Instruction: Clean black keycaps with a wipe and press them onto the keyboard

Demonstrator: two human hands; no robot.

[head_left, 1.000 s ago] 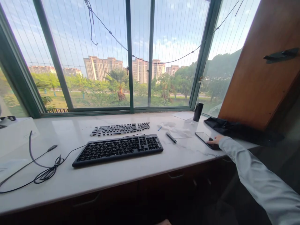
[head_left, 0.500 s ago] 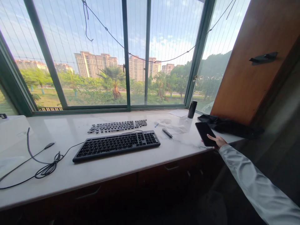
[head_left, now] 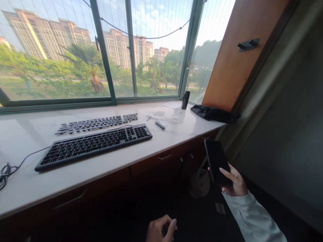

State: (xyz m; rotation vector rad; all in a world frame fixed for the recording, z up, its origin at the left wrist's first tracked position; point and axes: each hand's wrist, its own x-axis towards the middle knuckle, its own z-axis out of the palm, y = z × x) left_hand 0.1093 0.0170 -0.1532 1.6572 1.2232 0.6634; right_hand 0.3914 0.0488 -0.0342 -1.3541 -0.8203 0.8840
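Note:
My right hand (head_left: 233,183) grips a black phone (head_left: 215,161) and holds it upright in the air, below and to the right of the white counter (head_left: 106,168). At the bottom edge my left hand (head_left: 161,230) shows with its fingers curled loosely; nothing is visible in it. A black keyboard (head_left: 94,145) lies on the counter with a set of loose keycaps (head_left: 97,122) laid out behind it. A dark pen-like tool (head_left: 159,125) lies to the right of the keyboard.
A dark cylinder (head_left: 185,99) and a black cloth (head_left: 214,114) sit at the counter's far right by the window. A black cable (head_left: 5,171) coils at the left. Dark drawers (head_left: 161,161) run under the counter. A wooden panel (head_left: 234,57) stands at right.
My right hand lifted the phone off the counter and brought it down and toward me. The view swung right and down, and my left hand came into view at the bottom.

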